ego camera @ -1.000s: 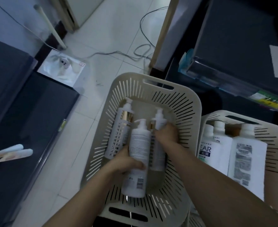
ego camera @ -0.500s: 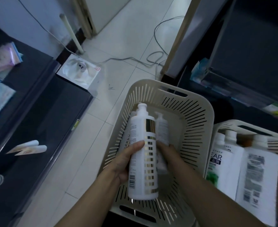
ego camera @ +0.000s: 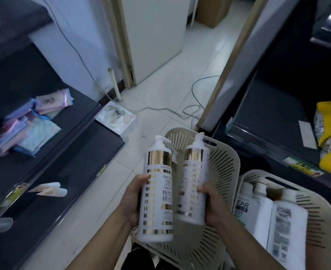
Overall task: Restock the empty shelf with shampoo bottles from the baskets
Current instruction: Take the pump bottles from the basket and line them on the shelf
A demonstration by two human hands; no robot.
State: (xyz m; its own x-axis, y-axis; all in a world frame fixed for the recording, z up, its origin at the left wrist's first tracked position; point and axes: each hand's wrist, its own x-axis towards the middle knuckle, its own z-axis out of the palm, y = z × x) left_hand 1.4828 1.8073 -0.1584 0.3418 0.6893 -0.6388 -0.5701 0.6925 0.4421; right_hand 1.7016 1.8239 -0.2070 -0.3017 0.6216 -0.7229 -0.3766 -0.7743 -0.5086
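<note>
My left hand point(ego camera: 133, 200) grips a white pump bottle with gold stripes point(ego camera: 157, 189), held upright above the cream slotted basket point(ego camera: 224, 164). My right hand point(ego camera: 213, 204) grips a second, like bottle point(ego camera: 193, 184) just to its right. Both bottles are lifted out of the basket. A pump head of a third bottle point(ego camera: 174, 153) peeks between them. A second basket point(ego camera: 316, 207) at the lower right holds several white shampoo bottles point(ego camera: 262, 211). The dark shelf unit point(ego camera: 49, 184) stands on the left.
The left shelves carry tissue packs point(ego camera: 27, 123) above and small tubes point(ego camera: 48, 189) below. A white box point(ego camera: 115, 118) and loose cables point(ego camera: 192, 110) lie on the tiled floor ahead. Another dark shelf point(ego camera: 277, 123) with a yellow bag point(ego camera: 330, 137) is on the right. A doorway lies beyond.
Both hands have risen out of the basket, each with a bottle; the right one was still down in the basket half a second ago. The view has tilted up toward the doorway.
</note>
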